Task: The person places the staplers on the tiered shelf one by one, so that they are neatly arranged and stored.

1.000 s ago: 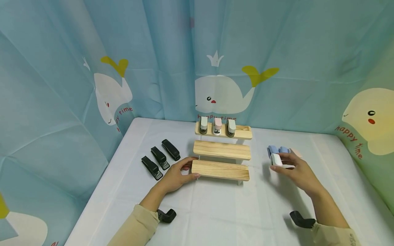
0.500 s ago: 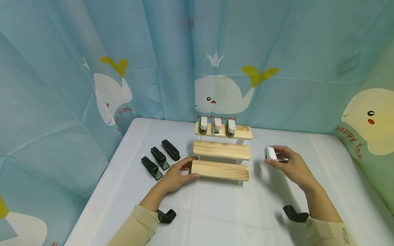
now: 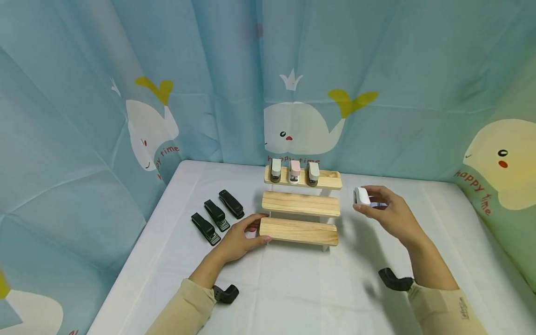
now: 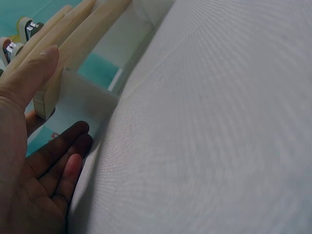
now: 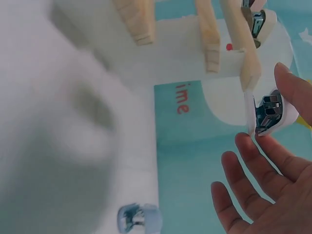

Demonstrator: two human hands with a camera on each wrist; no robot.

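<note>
My right hand [image 3: 395, 216] pinches a small white stapler [image 3: 362, 196] between thumb and fingertips, raised above the table to the right of the wooden three-tier display rack [image 3: 298, 231]. In the right wrist view, the stapler's metal inside [image 5: 269, 111] faces the camera, level with the top shelf's end. My left hand [image 3: 238, 239] holds the left end of the lowest shelf, its thumb [image 4: 41, 68] along the front edge and a finger behind. Two pale green staplers [image 3: 275, 170] [image 3: 312, 174] flank a pink stapler [image 3: 294, 171] on the top shelf. The middle and lowest shelves are bare.
Three black staplers [image 3: 217, 215] lie in a slanted row left of the rack. A light blue stapler [image 5: 139, 218] rests on the white-covered table [image 3: 293, 293], mostly hidden behind my right hand in the head view. A blue whale-print curtain [image 3: 226, 130] hangs behind.
My right hand has carried the white stapler up and leftward, away from the blue staplers and closer to the rack's top shelf. My left hand stays at the lowest shelf.
</note>
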